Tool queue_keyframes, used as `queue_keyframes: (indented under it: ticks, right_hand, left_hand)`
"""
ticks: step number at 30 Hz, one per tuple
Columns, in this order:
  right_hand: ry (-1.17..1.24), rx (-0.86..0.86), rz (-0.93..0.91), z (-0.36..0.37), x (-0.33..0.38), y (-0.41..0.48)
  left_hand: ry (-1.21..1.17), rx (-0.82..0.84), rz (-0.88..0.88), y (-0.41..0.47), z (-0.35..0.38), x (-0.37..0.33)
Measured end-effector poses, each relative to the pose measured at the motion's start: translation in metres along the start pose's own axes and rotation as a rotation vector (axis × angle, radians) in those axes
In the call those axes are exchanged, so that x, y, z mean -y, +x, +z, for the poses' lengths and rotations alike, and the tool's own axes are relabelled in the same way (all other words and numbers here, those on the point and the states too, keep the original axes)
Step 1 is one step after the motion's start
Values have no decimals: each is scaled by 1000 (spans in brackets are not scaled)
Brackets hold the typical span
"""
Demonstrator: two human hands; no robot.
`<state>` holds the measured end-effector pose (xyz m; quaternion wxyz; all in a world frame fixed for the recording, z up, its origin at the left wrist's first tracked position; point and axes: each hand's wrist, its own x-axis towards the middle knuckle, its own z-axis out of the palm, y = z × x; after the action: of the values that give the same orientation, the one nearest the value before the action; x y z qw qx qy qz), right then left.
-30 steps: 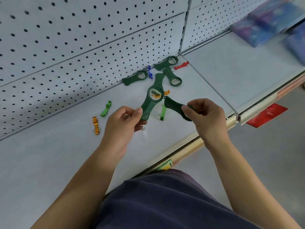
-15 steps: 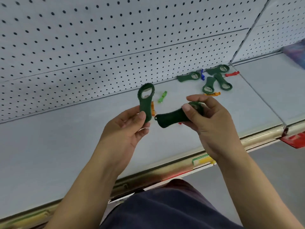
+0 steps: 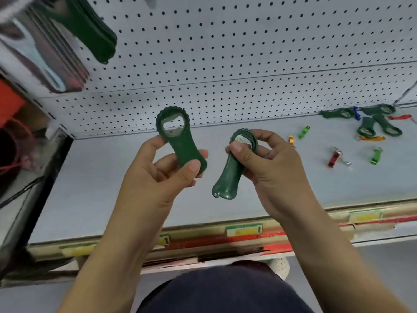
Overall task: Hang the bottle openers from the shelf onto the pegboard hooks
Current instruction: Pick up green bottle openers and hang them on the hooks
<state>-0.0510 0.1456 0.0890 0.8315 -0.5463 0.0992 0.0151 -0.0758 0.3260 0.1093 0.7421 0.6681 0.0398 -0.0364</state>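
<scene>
Two hands are hovering above the grey shelf (image 3: 101,177). The left hand (image 3: 158,175) is pinching the flared handle of an upright green plastic opener (image 3: 180,145), its ridged head holding a metal insert. The right hand (image 3: 270,170) is gripping the head of a second opener (image 3: 228,179), handle hanging down. Loose openers (image 3: 366,126) are lying at the shelf's right, beside the perforated pegboard (image 3: 248,53).

1. The pegboard (image 3: 248,53) shows bare holes across its middle and right, open to reach.
2. At upper left, hung green openers (image 3: 97,35) and blurred shiny packets (image 3: 42,55) crowd the board.
3. The shelf (image 3: 101,188) lies open at left and front. At right rear, loose green openers (image 3: 370,125) and small coloured keyring openers (image 3: 334,157) clutter it.
4. The left hand (image 3: 158,177), gripping an upright opener (image 3: 182,145), and the right hand (image 3: 270,170), gripping a second opener (image 3: 228,179), fill the air over the shelf's middle.
</scene>
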Motion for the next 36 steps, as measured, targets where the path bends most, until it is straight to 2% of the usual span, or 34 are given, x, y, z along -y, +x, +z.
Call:
queue_keyframes:
  ticks: [7,13,19,23,29,36]
  right_hand:
    - [-131,17,-64,68,-20,-29]
    - [-194,129,-152,102,-10,-40]
    - [-323,241,-264,133,7,-42]
    - [-305,242,-430,153,23,-42]
    - [-273,223,-698,178,45,-30]
    - [-505,218,-945,199,47,-7]
  left_hand:
    - [-37,-86,84,-27,-67,-15]
    - [-178,-254,72,-34,-94,-24]
    - [-195,-387,85,-27,-108,-36]
    - [-184,-444,144,-22,-113,-50]
    - [-45,-417,228,-23,-112,-70]
    - [10,-433,306,-23,-115,-75]
